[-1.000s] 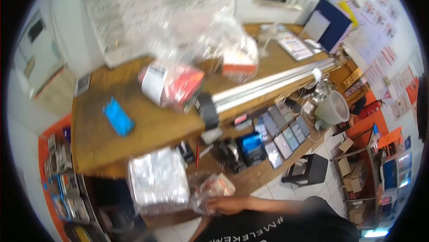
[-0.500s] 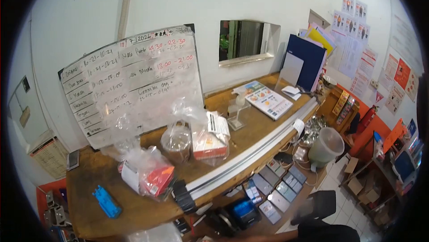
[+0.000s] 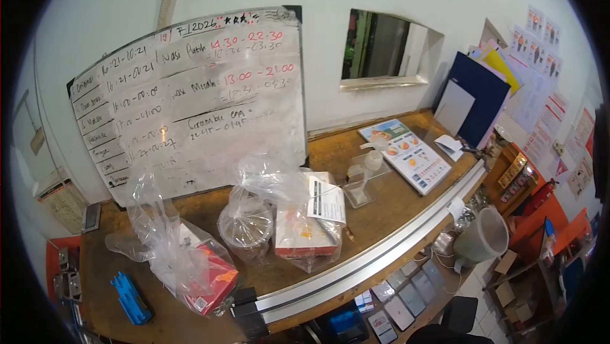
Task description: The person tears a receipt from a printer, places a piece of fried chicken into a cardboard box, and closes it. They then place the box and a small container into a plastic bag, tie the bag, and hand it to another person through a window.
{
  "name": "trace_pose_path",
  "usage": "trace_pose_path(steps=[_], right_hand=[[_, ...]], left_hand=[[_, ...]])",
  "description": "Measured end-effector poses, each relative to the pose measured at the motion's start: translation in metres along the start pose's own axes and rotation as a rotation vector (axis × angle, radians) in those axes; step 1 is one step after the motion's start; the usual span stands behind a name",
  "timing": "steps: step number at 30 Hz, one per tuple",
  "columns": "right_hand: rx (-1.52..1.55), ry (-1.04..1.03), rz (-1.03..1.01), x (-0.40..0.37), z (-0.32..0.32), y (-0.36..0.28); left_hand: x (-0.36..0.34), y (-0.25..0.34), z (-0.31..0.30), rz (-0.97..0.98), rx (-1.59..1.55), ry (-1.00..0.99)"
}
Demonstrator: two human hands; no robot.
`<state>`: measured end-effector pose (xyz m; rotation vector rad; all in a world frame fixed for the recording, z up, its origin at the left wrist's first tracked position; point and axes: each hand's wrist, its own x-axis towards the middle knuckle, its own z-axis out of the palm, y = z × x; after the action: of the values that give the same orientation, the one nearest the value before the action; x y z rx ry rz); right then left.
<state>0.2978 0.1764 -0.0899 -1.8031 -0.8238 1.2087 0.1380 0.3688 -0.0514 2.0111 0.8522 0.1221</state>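
Neither of my hands shows in the head view; only a dark shape, perhaps my sleeve [image 3: 448,334], is at the bottom edge. On the wooden counter [image 3: 105,309] stand three clear plastic bags. The left bag [image 3: 162,245] holds a red and white box [image 3: 213,280]. A round clear container [image 3: 246,223] is in the middle bag. The right bag holds a white and red box [image 3: 302,242], with a printed slip [image 3: 326,201] and what looks like a pen on top. A blue plastic object [image 3: 130,299] lies at the counter's left end.
Behind the bags leans a whiteboard [image 3: 190,109] with handwritten times. A pump bottle [image 3: 373,161], a menu board [image 3: 410,156] and a blue folder [image 3: 473,99] stand farther right. Below the metal rail [image 3: 368,248] are several phones or tablets [image 3: 399,312] and a plastic pitcher [image 3: 483,236].
The view has shifted closer to the counter and bags. A bare forearm with a dark sleeve at the bottom edge has left view. The printed slip and left bag sit somewhat differently.
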Motion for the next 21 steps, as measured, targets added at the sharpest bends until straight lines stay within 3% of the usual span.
trace_pose_path(steps=[14,19,21], right_hand=[[-0.123,-0.185,-0.091,0.02,0.037,-0.025],[-0.346,-0.437,0.003,0.023,0.089,-0.04],[-0.472,-0.392,0.009,0.034,0.11,-0.039]], left_hand=[[-0.039,-0.023,0.001,-0.056,0.001,-0.01],[-0.062,-0.038,0.001,-0.047,-0.006,-0.025],[-0.076,-0.048,0.002,-0.049,-0.008,-0.026]])
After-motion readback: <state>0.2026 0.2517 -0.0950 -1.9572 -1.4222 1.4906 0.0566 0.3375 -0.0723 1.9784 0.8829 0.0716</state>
